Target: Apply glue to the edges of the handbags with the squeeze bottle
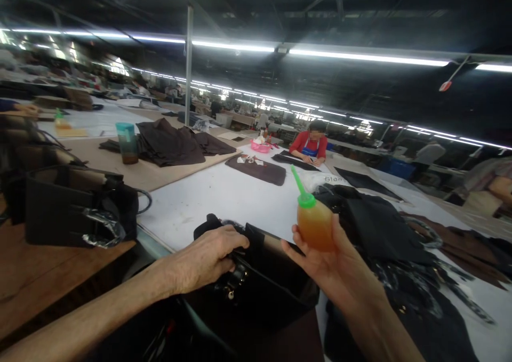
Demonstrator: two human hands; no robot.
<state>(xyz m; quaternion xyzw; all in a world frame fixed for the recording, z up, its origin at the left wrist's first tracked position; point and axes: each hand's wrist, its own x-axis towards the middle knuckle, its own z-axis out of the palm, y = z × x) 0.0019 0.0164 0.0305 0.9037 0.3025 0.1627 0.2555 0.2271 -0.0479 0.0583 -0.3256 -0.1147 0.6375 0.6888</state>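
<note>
In my right hand (pixel 348 276) is a squeeze bottle (pixel 315 224) of amber liquid, held upright with its bright green nozzle tilted up and to the left. The fingers wrap round the bottle's lower part. My left hand (pixel 208 255) is closed on the upper edge of a black handbag (pixel 276 292) in front of me. Just under those fingers shows shiny metal hardware on the bag. The bag's mouth faces up, between my two hands. What exactly the left fingertips pinch is hidden.
More black handbags (pixel 60 204) stand at the left, and black bag pieces (pixel 384 228) are heaped at the right. Brown sheets (pixel 172 143) lie beside a teal-lidded container (pixel 127 143). A co-worker in red (pixel 310 144) leans over the far side of the white table (pixel 200 191).
</note>
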